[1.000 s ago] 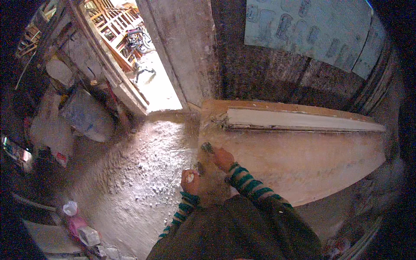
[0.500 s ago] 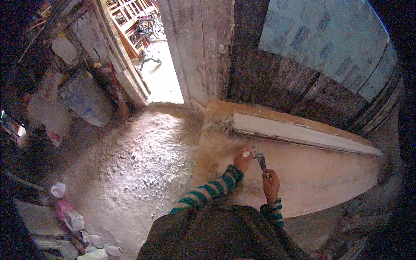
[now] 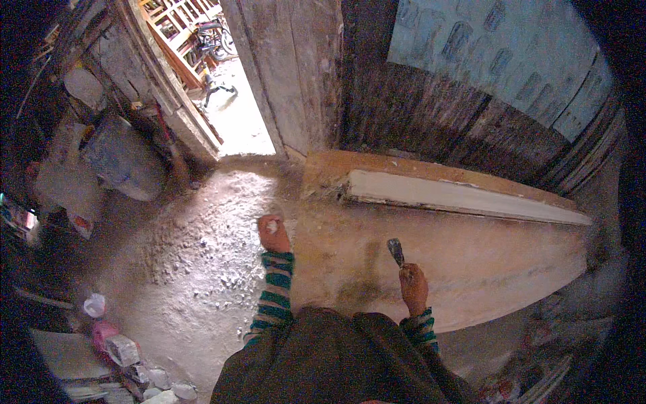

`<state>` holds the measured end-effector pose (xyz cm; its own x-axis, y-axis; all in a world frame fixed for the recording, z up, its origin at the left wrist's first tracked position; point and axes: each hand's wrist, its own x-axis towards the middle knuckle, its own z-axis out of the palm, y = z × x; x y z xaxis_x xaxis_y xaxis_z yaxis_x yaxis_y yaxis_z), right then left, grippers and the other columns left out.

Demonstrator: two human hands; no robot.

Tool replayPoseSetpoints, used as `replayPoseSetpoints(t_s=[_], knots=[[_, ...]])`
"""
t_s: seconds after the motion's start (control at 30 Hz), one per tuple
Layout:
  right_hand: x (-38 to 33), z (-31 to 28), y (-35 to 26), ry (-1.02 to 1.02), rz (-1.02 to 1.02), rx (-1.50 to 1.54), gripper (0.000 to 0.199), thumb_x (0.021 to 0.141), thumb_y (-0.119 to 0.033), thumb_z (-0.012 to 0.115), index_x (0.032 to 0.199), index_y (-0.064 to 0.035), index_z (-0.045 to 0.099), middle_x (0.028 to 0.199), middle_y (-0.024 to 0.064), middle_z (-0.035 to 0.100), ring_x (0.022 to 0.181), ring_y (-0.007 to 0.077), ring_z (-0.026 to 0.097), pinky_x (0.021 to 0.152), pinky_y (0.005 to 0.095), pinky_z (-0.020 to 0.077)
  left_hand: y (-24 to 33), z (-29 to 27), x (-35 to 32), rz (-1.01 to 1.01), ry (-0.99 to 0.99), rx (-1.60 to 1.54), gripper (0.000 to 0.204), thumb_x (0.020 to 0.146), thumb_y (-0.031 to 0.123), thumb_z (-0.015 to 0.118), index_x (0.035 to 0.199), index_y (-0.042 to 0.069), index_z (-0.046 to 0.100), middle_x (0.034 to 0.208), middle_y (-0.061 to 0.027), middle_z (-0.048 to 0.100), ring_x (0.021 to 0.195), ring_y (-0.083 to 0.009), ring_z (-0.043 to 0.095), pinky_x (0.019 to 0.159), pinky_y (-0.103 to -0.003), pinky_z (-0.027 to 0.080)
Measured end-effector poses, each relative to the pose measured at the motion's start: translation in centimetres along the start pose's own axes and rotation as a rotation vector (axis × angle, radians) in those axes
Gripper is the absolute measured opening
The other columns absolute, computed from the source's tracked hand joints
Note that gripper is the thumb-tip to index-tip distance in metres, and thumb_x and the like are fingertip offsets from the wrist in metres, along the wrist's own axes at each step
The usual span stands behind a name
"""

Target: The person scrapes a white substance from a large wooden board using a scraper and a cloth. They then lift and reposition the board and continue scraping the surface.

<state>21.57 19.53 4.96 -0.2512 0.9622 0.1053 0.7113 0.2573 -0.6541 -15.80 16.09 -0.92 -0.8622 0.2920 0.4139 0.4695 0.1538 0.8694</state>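
Scraper [image 3: 396, 250], short, grey blade up, gripped in right hand [image 3: 413, 288]; left hand [image 3: 272, 233] clutches white lump.

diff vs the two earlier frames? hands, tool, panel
The left hand has swung out left to the panel's edge, a white lump in it; half a second ago it was beside the blade. The right hand keeps its grip on the putty knife, now lifted blade-up. The big coated panel and the white strip lie as before.

A pale sack [image 3: 124, 158] leans at upper left. Small boxy whitish packages [image 3: 124, 350] and a pink one [image 3: 102, 332] lie on the floor at lower left.
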Motion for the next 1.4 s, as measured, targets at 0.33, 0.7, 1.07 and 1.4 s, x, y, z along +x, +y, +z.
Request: replayPoseSetpoints(t_s=[0.33, 0.7, 1.07, 1.4], knots=[[1.7, 1.8, -2.4, -0.151, 0.077, 0.082, 0.021, 0.090, -0.020, 0.055, 0.104, -0.0063, 0.062, 0.101, 0.0164, 0.062, 0.092, 0.0370, 0.058, 0.079, 0.0455, 0.0480, 3.2, 4.3, -12.5, -0.291, -0.550, -0.400, 0.025, 0.072, 0.015, 0.072, 0.094, 0.010, 0.062, 0.083, -0.0051, 0.063, 0.076, -0.0198, 0.060, 0.071, -0.032, 0.051], [0.5, 0.0, -1.4, -0.101, 0.016, -0.013, 0.018, 0.086, -0.020, 0.058, 0.101, -0.0121, 0.064, 0.100, 0.0102, 0.064, 0.089, 0.0317, 0.061, 0.074, 0.0417, 0.0501, -2.6, -5.0, 5.5, 0.098, -0.211, -0.251, 0.014, 0.080, -0.003, 0.062, 0.081, 0.008, 0.054, 0.085, -0.0029, 0.057, 0.077, -0.0137, 0.054, 0.070, -0.027, 0.046], [-0.4, 1.0, -2.3, -0.183, 0.000, 0.019, 0.022, 0.087, -0.022, 0.063, 0.104, -0.0088, 0.062, 0.099, 0.0164, 0.064, 0.091, 0.0361, 0.061, 0.076, 0.0429, 0.0488, -5.5, -6.3, -7.7, -0.417, -1.127, -0.445, 0.013, 0.079, 0.009, 0.072, 0.086, 0.007, 0.062, 0.079, -0.0019, 0.062, 0.073, -0.0136, 0.059, 0.066, -0.028, 0.052], [-1.0, 0.3, -1.8, -0.173, -0.061, -0.026, 0.022, 0.089, -0.024, 0.056, 0.105, -0.0110, 0.062, 0.097, 0.0130, 0.063, 0.088, 0.0351, 0.060, 0.073, 0.0451, 0.0500, 1.3, -12.7, 3.8, -0.211, -0.654, -0.163, 0.009, 0.079, 0.001, 0.063, 0.081, 0.005, 0.056, 0.082, -0.0036, 0.061, 0.077, -0.0153, 0.058, 0.070, -0.029, 0.049]])
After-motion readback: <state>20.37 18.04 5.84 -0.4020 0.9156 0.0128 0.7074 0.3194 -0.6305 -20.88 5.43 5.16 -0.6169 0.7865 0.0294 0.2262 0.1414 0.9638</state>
